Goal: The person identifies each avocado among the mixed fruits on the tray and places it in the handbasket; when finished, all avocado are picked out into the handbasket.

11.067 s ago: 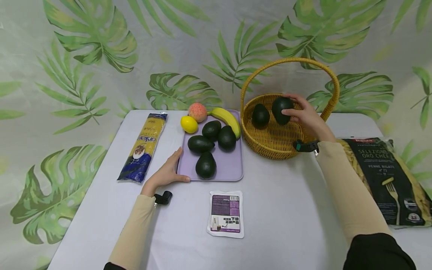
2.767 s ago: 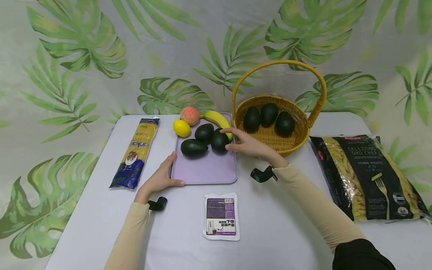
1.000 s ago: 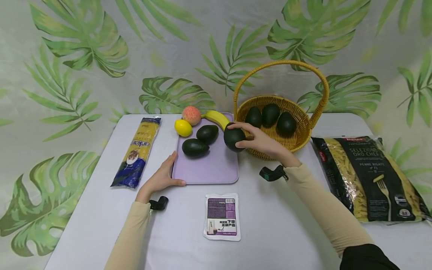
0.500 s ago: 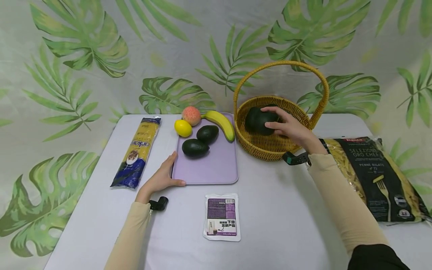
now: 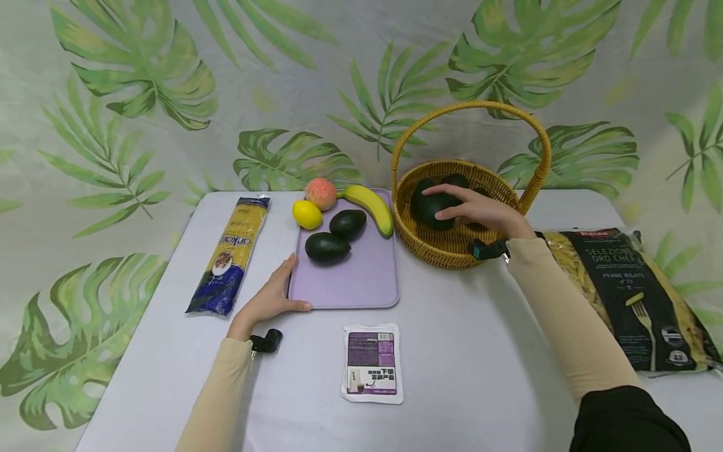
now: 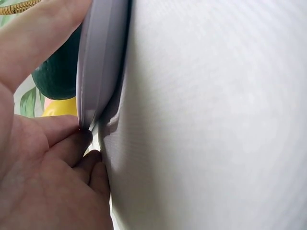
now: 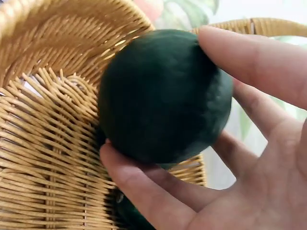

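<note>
In the head view my right hand (image 5: 471, 206) is inside the wicker basket (image 5: 435, 254), gripping a dark green avocado (image 5: 437, 210). Up close in the right wrist view, thumb and fingers surround this avocado (image 7: 160, 96) above the basket's weave. Other avocados lie in the basket, partly hidden by the hand. My left hand (image 5: 270, 298) rests against the near left corner of the lilac tray (image 5: 350, 289), fingers along the left side and thumb at the front edge. Two avocados, one nearer (image 5: 326, 247) and one farther (image 5: 348, 225), lie on the tray beside a banana (image 5: 369, 207).
A peach (image 5: 321, 193) and a lemon (image 5: 307, 215) sit at the tray's far left corner. A blue and yellow pasta packet (image 5: 230, 254) lies to the left, a white and purple pouch (image 5: 372, 364) in front. To the right lies a big penne bag (image 5: 638, 301).
The right hand has carried an avocado from the tray into the basket and has since shifted slightly left there. Earlier, other avocados went into the basket. The left hand keeps its place.
</note>
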### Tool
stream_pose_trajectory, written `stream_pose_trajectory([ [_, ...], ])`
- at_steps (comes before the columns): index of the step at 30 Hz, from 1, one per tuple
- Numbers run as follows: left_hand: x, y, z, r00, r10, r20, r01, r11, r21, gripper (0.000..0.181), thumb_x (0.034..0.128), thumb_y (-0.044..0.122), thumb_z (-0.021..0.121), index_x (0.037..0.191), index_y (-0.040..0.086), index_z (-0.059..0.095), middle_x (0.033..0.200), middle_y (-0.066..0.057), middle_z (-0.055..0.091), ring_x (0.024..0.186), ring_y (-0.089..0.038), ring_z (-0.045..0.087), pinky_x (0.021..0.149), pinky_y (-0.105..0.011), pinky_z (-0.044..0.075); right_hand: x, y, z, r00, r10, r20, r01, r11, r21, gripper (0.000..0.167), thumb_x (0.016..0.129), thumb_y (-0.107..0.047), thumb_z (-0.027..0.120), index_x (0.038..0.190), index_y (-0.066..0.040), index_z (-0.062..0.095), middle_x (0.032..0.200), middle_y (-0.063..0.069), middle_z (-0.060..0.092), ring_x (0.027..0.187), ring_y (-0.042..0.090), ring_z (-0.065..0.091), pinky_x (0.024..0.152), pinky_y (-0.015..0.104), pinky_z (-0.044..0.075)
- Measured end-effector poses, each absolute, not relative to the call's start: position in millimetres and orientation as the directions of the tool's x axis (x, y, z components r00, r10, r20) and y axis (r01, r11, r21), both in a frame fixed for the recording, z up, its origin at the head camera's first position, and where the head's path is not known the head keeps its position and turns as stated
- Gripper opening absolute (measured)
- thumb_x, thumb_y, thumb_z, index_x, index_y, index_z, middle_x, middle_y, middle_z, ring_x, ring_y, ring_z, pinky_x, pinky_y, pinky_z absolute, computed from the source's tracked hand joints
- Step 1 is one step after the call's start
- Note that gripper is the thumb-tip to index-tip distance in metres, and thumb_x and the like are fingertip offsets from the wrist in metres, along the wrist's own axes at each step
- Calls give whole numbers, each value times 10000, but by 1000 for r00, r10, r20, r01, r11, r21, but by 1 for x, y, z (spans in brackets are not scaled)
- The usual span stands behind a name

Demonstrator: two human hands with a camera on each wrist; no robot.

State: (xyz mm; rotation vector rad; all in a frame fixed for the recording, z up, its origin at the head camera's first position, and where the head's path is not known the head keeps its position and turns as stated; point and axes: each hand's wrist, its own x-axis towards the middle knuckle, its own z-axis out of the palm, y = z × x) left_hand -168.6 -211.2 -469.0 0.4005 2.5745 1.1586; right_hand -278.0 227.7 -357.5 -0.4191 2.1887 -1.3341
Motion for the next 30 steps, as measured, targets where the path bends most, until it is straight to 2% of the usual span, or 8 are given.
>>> stream_pose_trajectory([
  [2,-168,-211,-469,-920,364,-147,133,641,756,1180,730,331,832,1519,-12,23,1576,-207,-2,1431,-377,13,1137,-537,65,-281,225,-357,-789,-536,-300,2,487,-874,556,950,-228,610,1458,-223,384,1534,22,174,1097,292,402,838,489,418],
  [4,-168,-211,-469,-920,362,-151,129,643,755,1182,731,330,832,1520,-8,20,1577,-204,-4,1432,-374,11,1138,-536,64,-285,222,-359,-772,-552,-314,-1,496,-868,558,948,-214,611,1459,-208,386,1536,34,176,1118,297,406,853,519,427],
  [9,-169,-211,-470,-920,354,-168,112,648,753,1180,737,330,830,1524,11,11,1585,-170,-12,1439,-340,1,1147,-508,57,-294,215,-362,-732,-585,-349,7,506,-863,567,946,-184,610,1461,-162,375,1554,72,152,1288,318,336,951,555,400],
  [14,-169,-211,-470,-920,354,-170,113,653,749,1173,741,336,827,1525,11,18,1585,-172,-9,1438,-347,2,1144,-520,59,-300,207,-366,-709,-594,-380,-10,548,-837,556,943,-129,599,1456,-127,383,1566,100,128,1377,338,222,1008,555,357],
  [22,-170,-211,-471,-921,347,-175,108,661,743,1172,738,338,828,1528,18,23,1587,-164,-4,1440,-337,6,1148,-505,60,-300,197,-369,-644,-593,-483,12,623,-782,576,925,-25,540,1470,-72,360,1562,182,89,1254,357,359,956,524,425],
  [25,-169,-211,-470,-922,349,-170,111,657,746,1173,737,332,830,1525,10,24,1585,-174,-2,1439,-345,8,1147,-509,60,-297,199,-368,-650,-591,-477,16,618,-786,574,933,-58,551,1473,-77,358,1559,179,109,1270,348,365,970,523,417],
  [30,-168,-211,-469,-921,354,-162,118,649,751,1173,738,332,830,1522,-2,24,1581,-189,-2,1436,-358,7,1144,-518,59,-290,212,-365,-693,-613,-379,-26,548,-836,538,966,-111,538,1466,-38,355,1534,178,212,1288,367,378,986,550,400],
])
